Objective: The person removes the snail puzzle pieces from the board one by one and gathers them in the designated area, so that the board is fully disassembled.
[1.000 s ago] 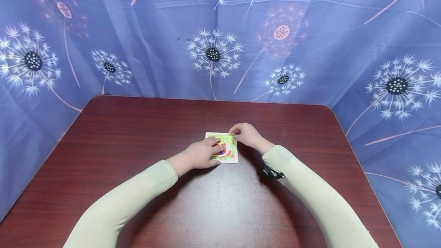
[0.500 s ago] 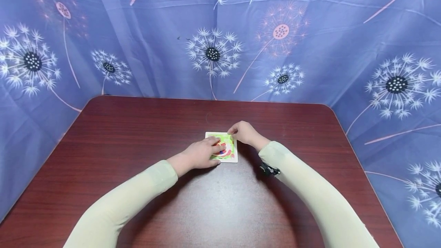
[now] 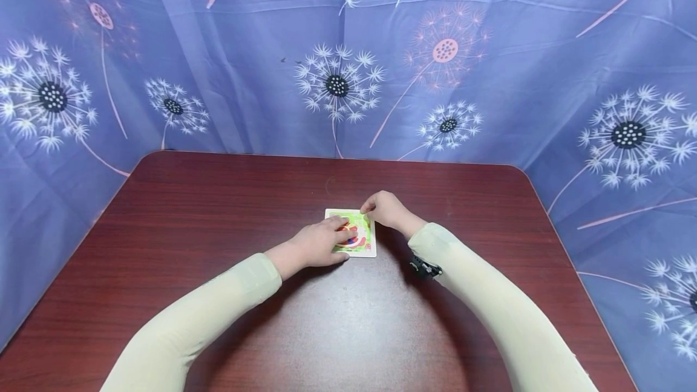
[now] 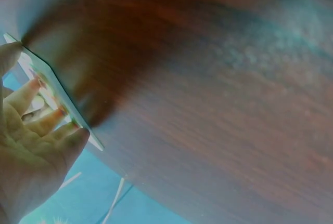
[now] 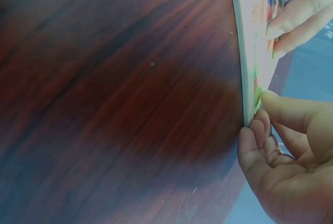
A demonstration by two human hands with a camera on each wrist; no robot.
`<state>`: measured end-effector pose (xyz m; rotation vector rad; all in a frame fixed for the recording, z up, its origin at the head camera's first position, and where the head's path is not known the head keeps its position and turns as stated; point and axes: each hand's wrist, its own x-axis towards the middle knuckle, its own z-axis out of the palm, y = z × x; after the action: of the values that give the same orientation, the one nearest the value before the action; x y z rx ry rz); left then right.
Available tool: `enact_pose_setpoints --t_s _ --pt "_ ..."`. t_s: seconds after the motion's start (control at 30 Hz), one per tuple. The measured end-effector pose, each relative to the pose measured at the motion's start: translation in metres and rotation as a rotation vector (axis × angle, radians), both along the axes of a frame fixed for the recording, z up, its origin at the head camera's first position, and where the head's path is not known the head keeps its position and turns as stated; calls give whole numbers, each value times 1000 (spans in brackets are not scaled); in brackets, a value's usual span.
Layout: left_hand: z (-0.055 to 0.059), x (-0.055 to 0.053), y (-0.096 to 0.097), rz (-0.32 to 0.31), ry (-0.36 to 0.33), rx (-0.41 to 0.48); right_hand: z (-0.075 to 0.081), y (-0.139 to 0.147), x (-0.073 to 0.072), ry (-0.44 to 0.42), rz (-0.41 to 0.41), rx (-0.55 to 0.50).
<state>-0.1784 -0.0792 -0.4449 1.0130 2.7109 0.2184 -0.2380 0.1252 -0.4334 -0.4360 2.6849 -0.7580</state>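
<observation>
A square puzzle board (image 3: pixel 373 248) with a white border and a green, red and blue picture lies flat on the table. My left hand (image 3: pixel 317 243) rests on its left part, fingers spread and nearly straight across the picture, which they partly hide. In the left wrist view the fingertips of this hand (image 4: pixel 34 148) touch the face of the board (image 4: pixel 66 99). At the far right corner my right hand (image 3: pixel 388 209) pinches the board. The right wrist view shows the thumb of this hand (image 5: pixel 291 167) on the green corner and curled fingers against the edge.
The dark red wooden table (image 3: pixel 229 198) extends around the board, with a rounded far edge. Blue curtains (image 3: pixel 261 29) printed with dandelions hang behind and at both sides. A small black device (image 3: pixel 426 268) sits under the right sleeve.
My right hand has shifted slightly left and away from me at the board's corner, then held still over the last half second. The left hand and board look unmoved.
</observation>
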Motion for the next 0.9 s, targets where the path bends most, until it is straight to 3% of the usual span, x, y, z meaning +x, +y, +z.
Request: enact_pose_setpoints --t_s 0.9 --pt "-1 1 0 5 16 12 -2 1 -3 46 21 -26"
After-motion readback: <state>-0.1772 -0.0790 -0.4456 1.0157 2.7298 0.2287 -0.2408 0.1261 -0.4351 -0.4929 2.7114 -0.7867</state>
